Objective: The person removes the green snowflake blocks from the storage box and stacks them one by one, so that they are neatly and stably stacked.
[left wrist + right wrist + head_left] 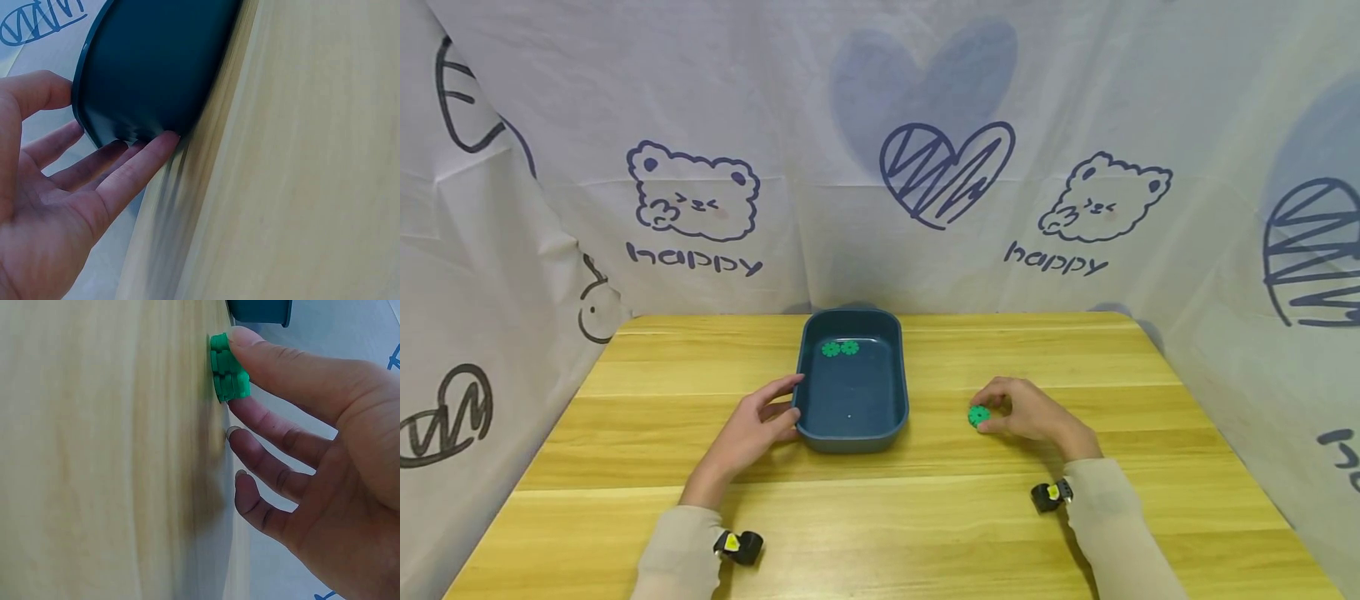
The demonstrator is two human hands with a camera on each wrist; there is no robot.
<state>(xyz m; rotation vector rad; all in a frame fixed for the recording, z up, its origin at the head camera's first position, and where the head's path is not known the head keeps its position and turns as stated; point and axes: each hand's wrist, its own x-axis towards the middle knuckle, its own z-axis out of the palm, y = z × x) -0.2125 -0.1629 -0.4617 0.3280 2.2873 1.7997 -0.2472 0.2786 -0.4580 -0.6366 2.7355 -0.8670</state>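
My right hand (1026, 408) pinches a green notched plastic disc (978, 416) between thumb and fingers, low over the table right of the tray. In the right wrist view the green disc (228, 369) shows a thick, layered-looking edge against the wood, and the other fingers curve loosely below it. A dark blue rectangular tray (852, 437) stands left of centre. My left hand (758, 425) touches the tray's left side with thumb and fingertips spread along its outer wall. Two more green notched discs (831, 349) lie side by side at the far end inside the tray.
The wooden table (880, 533) reaches back to a white cloth (820, 125) printed with bears and hearts. Cloth hangs at both sides too. A small black camera (741, 547) sits on the left wrist, another black camera (1049, 497) on the right.
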